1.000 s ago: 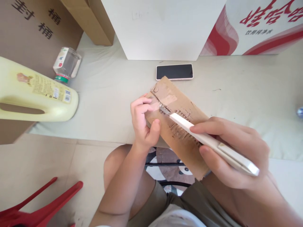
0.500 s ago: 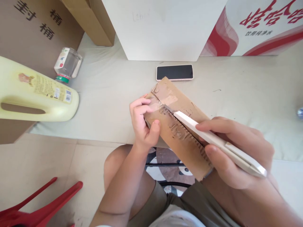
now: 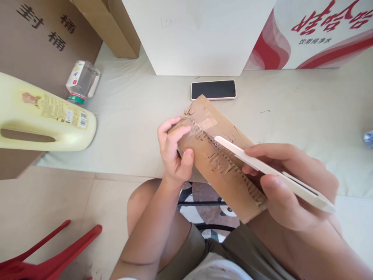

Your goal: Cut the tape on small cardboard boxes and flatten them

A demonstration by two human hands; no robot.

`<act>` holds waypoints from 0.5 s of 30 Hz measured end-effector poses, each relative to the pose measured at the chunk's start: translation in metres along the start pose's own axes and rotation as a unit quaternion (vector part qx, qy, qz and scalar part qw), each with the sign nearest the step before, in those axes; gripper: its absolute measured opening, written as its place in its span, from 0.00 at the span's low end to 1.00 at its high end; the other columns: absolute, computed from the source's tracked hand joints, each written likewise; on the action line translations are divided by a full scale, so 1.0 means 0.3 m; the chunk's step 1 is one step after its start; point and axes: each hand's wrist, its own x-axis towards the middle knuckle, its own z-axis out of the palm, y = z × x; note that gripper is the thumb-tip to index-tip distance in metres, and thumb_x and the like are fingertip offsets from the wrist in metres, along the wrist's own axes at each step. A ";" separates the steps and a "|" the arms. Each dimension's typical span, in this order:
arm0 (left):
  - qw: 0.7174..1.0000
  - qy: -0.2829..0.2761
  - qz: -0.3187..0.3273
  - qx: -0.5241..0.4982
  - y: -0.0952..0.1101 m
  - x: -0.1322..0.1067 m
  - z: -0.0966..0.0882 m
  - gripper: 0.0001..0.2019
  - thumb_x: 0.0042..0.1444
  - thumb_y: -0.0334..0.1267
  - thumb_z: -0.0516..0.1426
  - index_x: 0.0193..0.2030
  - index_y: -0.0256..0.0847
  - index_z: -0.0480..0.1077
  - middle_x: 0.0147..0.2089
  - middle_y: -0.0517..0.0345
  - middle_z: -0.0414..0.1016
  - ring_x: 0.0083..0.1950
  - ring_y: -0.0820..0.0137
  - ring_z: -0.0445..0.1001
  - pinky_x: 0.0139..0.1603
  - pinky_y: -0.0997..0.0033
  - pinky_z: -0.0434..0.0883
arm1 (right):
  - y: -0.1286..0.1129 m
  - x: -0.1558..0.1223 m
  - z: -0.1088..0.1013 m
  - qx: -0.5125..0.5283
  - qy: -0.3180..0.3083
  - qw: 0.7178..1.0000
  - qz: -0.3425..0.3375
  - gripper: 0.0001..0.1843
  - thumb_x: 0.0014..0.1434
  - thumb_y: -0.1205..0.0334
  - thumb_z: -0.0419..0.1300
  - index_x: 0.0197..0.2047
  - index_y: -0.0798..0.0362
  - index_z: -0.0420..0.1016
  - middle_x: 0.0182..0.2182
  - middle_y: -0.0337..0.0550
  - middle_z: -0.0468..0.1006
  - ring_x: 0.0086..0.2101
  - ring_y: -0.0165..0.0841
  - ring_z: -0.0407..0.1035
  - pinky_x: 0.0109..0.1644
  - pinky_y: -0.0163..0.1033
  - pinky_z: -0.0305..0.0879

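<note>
A small brown cardboard box point(image 3: 230, 182) with torn tape along its top seam lies tilted in front of me, over the table's near edge. My left hand point(image 3: 174, 153) grips its far left end, fingers and thumb closed round the corner. My right hand point(image 3: 287, 186) is closed round a white utility knife point(image 3: 271, 169), held flat; the knife's tip rests on the box's seam near the middle. The seam shows a ragged cut line.
A black phone point(image 3: 213, 90) lies just beyond the box. At left lie a large yellow jug point(image 3: 43, 120) and a small clear bottle point(image 3: 81, 81). Cardboard boxes point(image 3: 201, 35) stand along the back. A red stool point(image 3: 49, 254) is at lower left.
The knife has drawn back along the seam toward me and to the right, its tip going from the box's far end to the middle. My left hand shifted its grip slightly.
</note>
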 end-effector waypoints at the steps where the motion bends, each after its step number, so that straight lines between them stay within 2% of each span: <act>1: 1.000 -0.003 0.003 0.002 0.001 0.002 -0.001 0.18 0.68 0.52 0.50 0.57 0.49 0.70 0.58 0.48 0.67 0.63 0.56 0.71 0.65 0.45 0.72 | 0.000 0.001 0.000 0.000 -0.002 1.000 0.001 0.10 0.62 0.63 0.62 0.47 0.49 0.79 0.25 0.36 0.80 0.22 0.30 0.72 0.21 0.34 0.66; 6: 0.999 0.000 0.034 0.020 -0.001 0.003 -0.002 0.20 0.69 0.55 0.48 0.56 0.50 0.72 0.61 0.47 0.65 0.63 0.57 0.71 0.65 0.47 0.72 | 0.001 -0.002 0.000 0.000 -0.001 1.000 0.009 0.09 0.64 0.59 0.61 0.47 0.49 0.79 0.25 0.37 0.80 0.22 0.30 0.72 0.22 0.34 0.66; 11: 0.999 -0.034 0.008 -0.008 -0.014 -0.011 -0.008 0.25 0.68 0.60 0.47 0.58 0.52 0.75 0.65 0.46 0.60 0.67 0.51 0.67 0.71 0.42 0.65 | 0.009 -0.011 0.000 0.015 0.003 1.000 0.013 0.11 0.65 0.56 0.62 0.47 0.49 0.80 0.27 0.38 0.80 0.23 0.30 0.72 0.23 0.35 0.67; 15: 0.998 -0.021 0.041 -0.044 -0.029 -0.011 -0.003 0.25 0.69 0.58 0.49 0.62 0.51 0.75 0.66 0.47 0.58 0.68 0.51 0.66 0.72 0.42 0.62 | 0.013 -0.012 -0.002 0.023 -0.004 1.000 0.004 0.11 0.64 0.58 0.62 0.49 0.49 0.79 0.27 0.37 0.80 0.23 0.30 0.73 0.22 0.34 0.66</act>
